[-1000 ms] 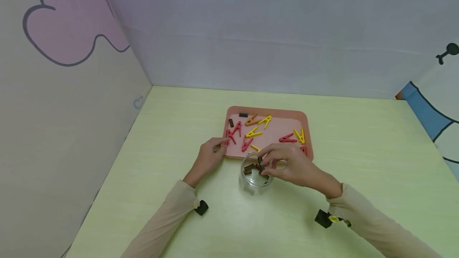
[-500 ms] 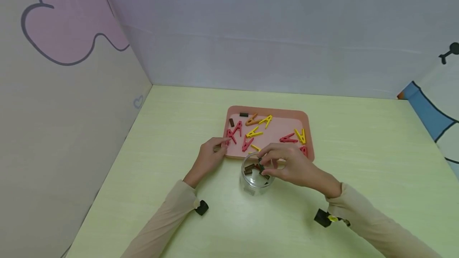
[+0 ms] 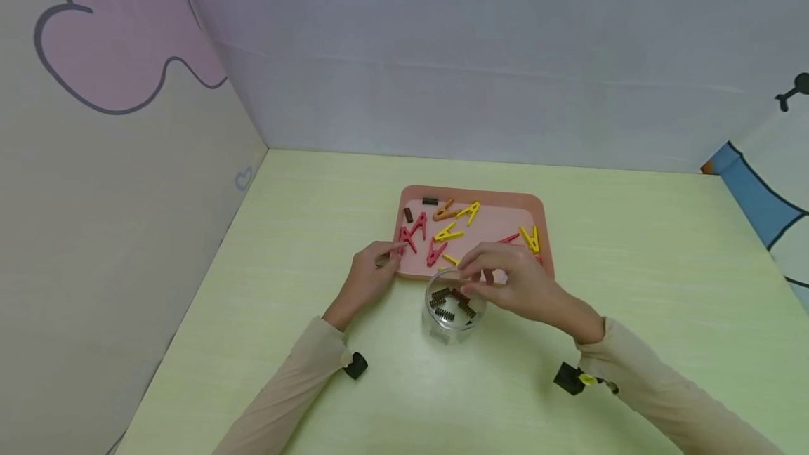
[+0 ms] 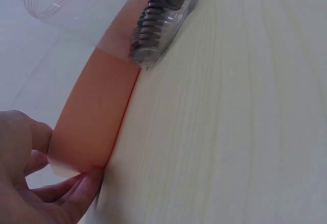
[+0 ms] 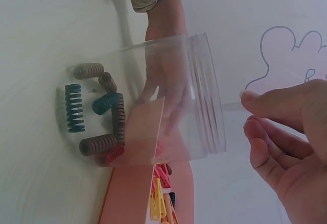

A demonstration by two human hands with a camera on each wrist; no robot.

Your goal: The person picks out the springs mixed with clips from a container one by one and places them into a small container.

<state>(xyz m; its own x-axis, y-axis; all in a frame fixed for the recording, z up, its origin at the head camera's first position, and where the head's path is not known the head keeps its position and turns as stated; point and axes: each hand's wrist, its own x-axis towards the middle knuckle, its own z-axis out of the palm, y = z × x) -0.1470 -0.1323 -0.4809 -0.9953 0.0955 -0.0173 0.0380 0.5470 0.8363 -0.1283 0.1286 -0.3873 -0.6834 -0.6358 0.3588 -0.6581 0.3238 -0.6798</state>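
My left hand grips the near-left corner of a pink tray, its fingers against the outer wall in the left wrist view. A clear plastic jar stands upright in front of the tray. Several coil springs lie at its bottom: a teal spring, brown ones like this brown spring and a reddish spring. Over the jar's mouth hovers my right hand. Its thumb and fingertips are apart with nothing between them in the right wrist view.
In the tray lie red, yellow and orange plastic clips, such as a yellow clip and an orange clip. Two dark springs, one black spring at the back, lie at its left end. Walls border the table behind and left.
My right hand has let go of a dark spring, which now lies in the jar, and has lifted slightly. The left hand has stayed on the tray corner.
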